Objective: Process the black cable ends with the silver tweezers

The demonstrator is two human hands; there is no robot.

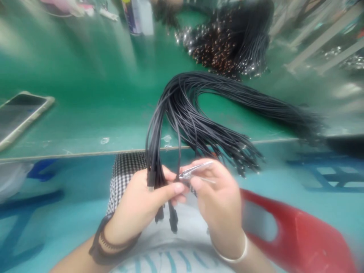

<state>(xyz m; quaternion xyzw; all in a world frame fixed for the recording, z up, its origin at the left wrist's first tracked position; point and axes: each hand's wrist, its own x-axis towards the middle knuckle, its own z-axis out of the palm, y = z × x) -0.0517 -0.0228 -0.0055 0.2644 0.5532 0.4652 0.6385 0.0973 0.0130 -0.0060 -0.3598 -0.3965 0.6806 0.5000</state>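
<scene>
My left hand (148, 201) is closed around several black cables (156, 151), whose connector ends stick out below and beside the fingers. One plug with a metal tip, like a USB plug (151, 180), shows in front of the palm. My right hand (218, 193) grips slim silver tweezers (196, 170) between thumb and fingers. Their left end meets a single cable's connector at my left fingertips; the exact contact is too blurred to tell. The cables rise from my left hand to a larger black cable bundle (193, 91) draped over the table edge.
The bundle's other connector ends (247, 155) hang past the edge of the green table (85, 94). A phone (22, 113) lies at left. Farther back are another cable pile (224, 41) and bottles (139, 17). A red stool or chair (307, 239) stands at lower right.
</scene>
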